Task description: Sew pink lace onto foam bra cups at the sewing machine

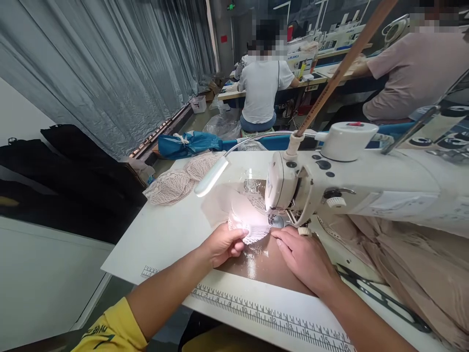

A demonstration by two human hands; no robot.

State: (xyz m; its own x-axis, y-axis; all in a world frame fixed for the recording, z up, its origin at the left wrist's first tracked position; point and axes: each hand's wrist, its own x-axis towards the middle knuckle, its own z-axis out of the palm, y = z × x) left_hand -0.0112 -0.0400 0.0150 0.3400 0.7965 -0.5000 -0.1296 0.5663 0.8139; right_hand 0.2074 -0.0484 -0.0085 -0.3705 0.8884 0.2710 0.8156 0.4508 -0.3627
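A pale lace bra cup (247, 215) lies under the sewing machine's head (287, 183), brightly lit beside the needle area. My left hand (227, 244) is closed on its near left edge, thumb on top and fingers curled beneath. To the right of the cup, my right hand (300, 254) rests palm down on the brown patch of the table, fingers stretched out. Its fingertips come close to the cup's right edge by the presser foot (271, 219); whether they touch it, I cannot tell.
More lace cups (170, 187) lie at the table's back left, near a lamp (211, 177). Beige fabric (414, 259) is heaped on the right. A ruler scale (256, 313) runs along the front edge. Two people sit at machines beyond, one in a white shirt (259, 93).
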